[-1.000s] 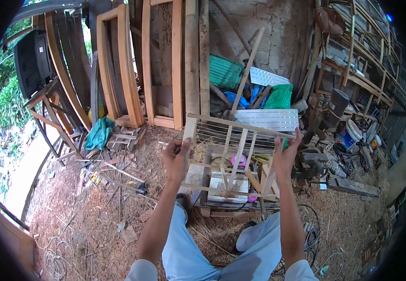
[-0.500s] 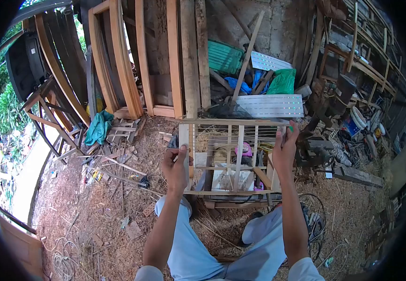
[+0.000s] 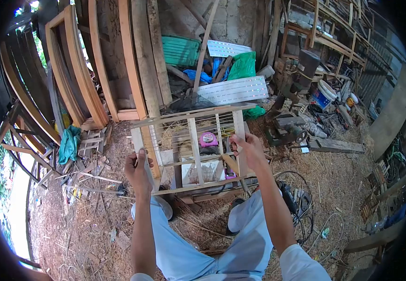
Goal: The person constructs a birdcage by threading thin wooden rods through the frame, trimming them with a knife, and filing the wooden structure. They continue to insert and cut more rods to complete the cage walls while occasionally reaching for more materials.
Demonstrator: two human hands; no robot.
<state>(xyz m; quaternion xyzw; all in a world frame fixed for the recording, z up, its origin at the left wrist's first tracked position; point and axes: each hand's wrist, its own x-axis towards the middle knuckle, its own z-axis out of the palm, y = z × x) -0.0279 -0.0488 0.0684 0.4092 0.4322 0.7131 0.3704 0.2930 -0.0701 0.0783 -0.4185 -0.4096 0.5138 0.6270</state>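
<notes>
A light wooden frame with slats and thin wires (image 3: 195, 150) is held up in front of my legs, its right end slightly higher. My left hand (image 3: 138, 171) grips its left side piece, thumb in front and fingers curled behind. On the right side piece, my right hand (image 3: 248, 151) is closed around the wood. Through the frame I see a pink tape measure (image 3: 208, 139) and a dirty white slab (image 3: 212, 172) lying behind and below it.
Door frames (image 3: 74, 65) lean on the wall at the left. A green crate (image 3: 180, 50), a green bag (image 3: 243, 65) and a white panel (image 3: 233, 91) lie at the back. A cable (image 3: 309, 199) lies right of my legs. Shavings cover the floor (image 3: 95, 225).
The view has swung to the right. The frame has tilted, its right end rising, and my right hand now grips lower on the right side piece.
</notes>
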